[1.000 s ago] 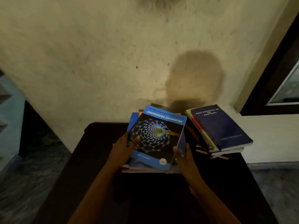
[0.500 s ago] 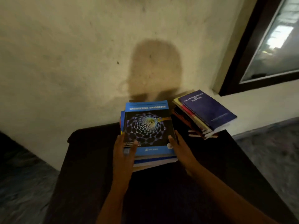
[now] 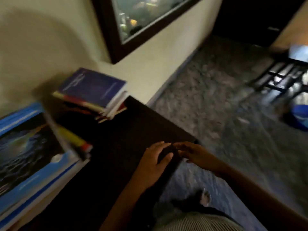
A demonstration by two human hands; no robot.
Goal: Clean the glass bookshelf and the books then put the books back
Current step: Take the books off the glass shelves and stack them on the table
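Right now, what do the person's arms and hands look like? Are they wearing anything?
Both arms are bare, with no sleeves showing. The left hand and right hand wear no gloves. It is too blurry to tell about rings. Pale striped clothing shows lower down.

Home rm, prob.: plaster wall (image 3: 41, 39), dark-framed window (image 3: 141, 17), speckled floor (image 3: 208, 97), book stacks (image 3: 93, 87) on dark table (image 3: 133, 124).
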